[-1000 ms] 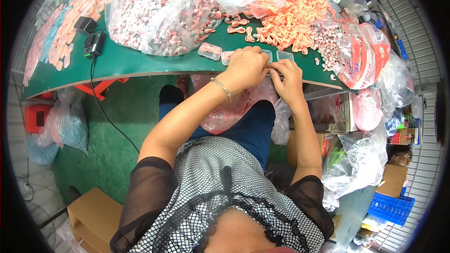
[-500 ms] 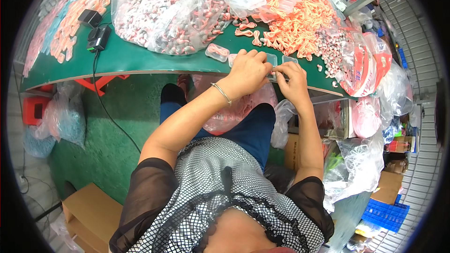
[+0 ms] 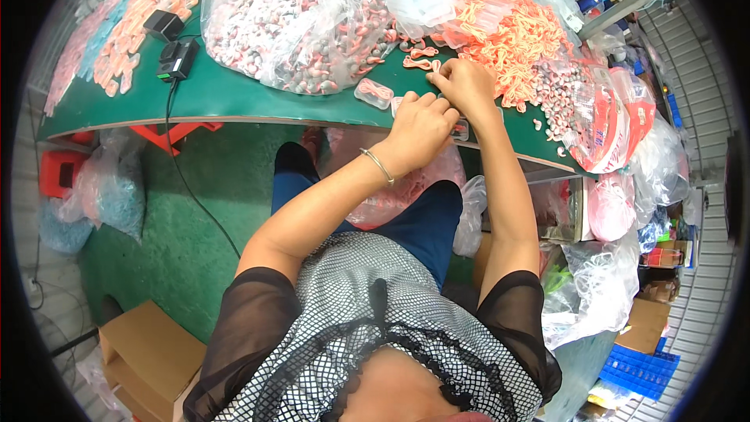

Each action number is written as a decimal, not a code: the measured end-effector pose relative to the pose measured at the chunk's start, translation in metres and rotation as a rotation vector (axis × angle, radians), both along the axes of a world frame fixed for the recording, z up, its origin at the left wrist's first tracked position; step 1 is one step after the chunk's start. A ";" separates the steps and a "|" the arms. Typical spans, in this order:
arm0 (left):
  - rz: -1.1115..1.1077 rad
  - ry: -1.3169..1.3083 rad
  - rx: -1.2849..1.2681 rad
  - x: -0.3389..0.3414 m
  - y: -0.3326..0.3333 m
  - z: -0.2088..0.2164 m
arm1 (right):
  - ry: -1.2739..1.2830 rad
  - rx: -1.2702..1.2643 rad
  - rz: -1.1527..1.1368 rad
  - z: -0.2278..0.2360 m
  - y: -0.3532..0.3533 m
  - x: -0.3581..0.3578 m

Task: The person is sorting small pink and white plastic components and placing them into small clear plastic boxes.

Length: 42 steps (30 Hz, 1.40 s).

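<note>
Bent inward at the near table edge, my left hand [image 3: 423,129] has its fingers curled over a small clear plastic case [image 3: 461,130]. Part of that case shows beside the fingertips, with something pinkish in it; the rest is hidden. Farther forward, my right hand [image 3: 467,84] reaches across with thumb and forefinger pinched at the end of a coiled orange earphone cord [image 3: 436,67]. More coiled cords [image 3: 418,63] lie just left of it. A closed clear case [image 3: 373,94] with a pink-orange coil inside rests left of my left hand.
A big clear bag [image 3: 289,31] of grey-and-pink earbud pieces stands on the green table [image 3: 258,105]. Orange cords [image 3: 516,39] are heaped at the right, beside loose pieces [image 3: 556,98] and a red-and-white bag [image 3: 613,125]. Black boxes with a cable [image 3: 176,59] stand left.
My right hand has moved forward and left, away from the near edge to the coiled cords. The left hand has shifted slightly right and nearer, fingers still curled.
</note>
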State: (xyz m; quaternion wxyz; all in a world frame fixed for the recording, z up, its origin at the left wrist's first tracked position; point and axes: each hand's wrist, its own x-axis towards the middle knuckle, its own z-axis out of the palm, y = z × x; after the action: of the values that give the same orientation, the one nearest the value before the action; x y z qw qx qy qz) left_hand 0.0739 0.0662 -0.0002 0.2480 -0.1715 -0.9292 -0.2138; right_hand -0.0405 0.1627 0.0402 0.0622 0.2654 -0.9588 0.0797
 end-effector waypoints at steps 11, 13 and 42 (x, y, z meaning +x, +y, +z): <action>0.042 -0.002 0.121 0.002 -0.002 -0.001 | -0.190 -0.631 0.192 -0.003 0.069 0.022; 0.045 -0.028 0.156 0.004 -0.003 0.002 | -0.287 -0.692 0.182 -0.007 0.080 0.034; 0.027 0.057 0.016 0.002 -0.005 -0.005 | 0.222 -0.227 0.237 -0.022 0.079 0.036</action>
State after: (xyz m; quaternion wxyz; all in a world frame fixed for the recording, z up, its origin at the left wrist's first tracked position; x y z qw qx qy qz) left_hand 0.0755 0.0614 -0.0055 0.2785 -0.1632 -0.9222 -0.2128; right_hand -0.0045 0.2421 0.0178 0.1873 0.3747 -0.8930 0.1643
